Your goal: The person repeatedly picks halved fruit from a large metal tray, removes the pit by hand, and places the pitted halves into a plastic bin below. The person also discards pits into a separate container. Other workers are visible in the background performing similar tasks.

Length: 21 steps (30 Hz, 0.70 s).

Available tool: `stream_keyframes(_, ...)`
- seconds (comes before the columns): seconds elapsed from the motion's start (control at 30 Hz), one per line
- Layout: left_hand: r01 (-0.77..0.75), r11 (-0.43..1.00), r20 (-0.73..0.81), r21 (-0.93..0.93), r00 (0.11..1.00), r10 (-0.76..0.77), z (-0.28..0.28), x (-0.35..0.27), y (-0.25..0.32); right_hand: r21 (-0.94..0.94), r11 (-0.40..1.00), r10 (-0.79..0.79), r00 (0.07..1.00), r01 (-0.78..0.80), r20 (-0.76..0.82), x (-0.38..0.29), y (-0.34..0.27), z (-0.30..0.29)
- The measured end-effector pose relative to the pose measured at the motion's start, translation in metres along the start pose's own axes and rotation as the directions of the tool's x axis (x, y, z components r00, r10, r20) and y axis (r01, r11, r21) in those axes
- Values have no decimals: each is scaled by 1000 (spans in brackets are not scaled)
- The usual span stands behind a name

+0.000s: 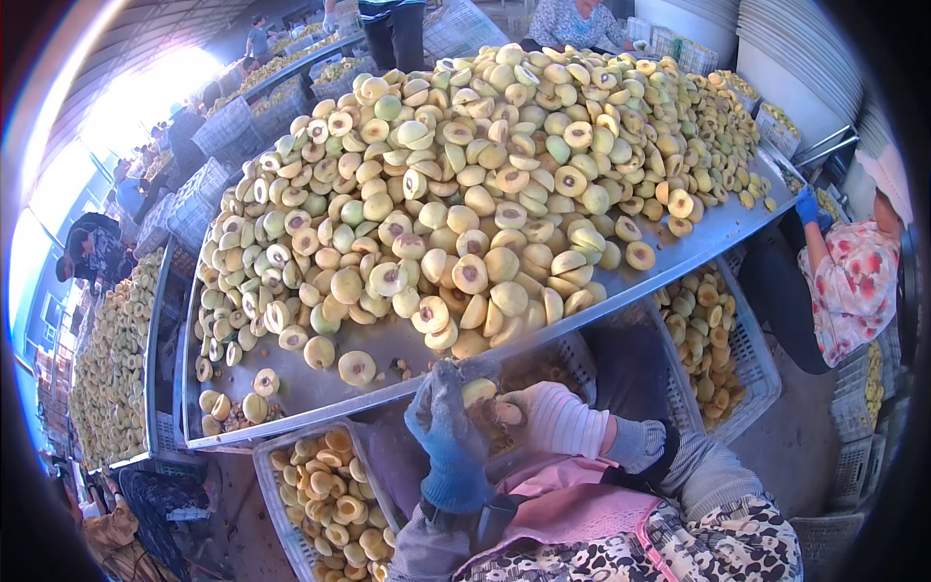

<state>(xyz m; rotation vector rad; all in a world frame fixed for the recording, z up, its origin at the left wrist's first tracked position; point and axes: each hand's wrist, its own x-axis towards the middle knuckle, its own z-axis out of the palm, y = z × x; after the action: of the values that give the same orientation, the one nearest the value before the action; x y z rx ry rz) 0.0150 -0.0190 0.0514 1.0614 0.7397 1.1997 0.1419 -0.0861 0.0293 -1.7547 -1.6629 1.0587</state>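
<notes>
My left hand (449,429), in a soiled blue knit glove, grips a yellow-green stone-fruit half (478,392) just off the near edge of a metal table (349,399). Beside it, my right hand (556,418) wears a white glove with thin stripes. Its fingers close on a small tan rounded object (508,414); whether this is fruit or a tool handle is unclear. A large heap of halved stone fruit (465,196) covers much of the table, many halves with the dark pit showing. Under my hands a crate (574,364) is partly hidden.
A plastic crate of pitted halves (331,502) stands to my left, and another crate (760,378) to the right. One person (851,284) sits at the right; another (574,29) is across the heap. A second fruit-laden table (149,407) stands at left.
</notes>
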Motion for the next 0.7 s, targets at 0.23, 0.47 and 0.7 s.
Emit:
stream_keyframes(0.23, 59, 996, 235, 65, 969, -73, -16, 6, -9, -188, 981, 66, 994, -49, 84, 0, 10, -10)
stream_keyframes(0.47, 332, 925, 615, -185, 773, -155, -27, 7, -5, 648, 760, -227, 913, -51, 339, -8, 25, 18)
stream_keyframes(0.7, 119, 985, 382, 124, 910, -158, -10, -31, -8, 360, 862, -438, 882, 356, 177, -23, 41, 3)
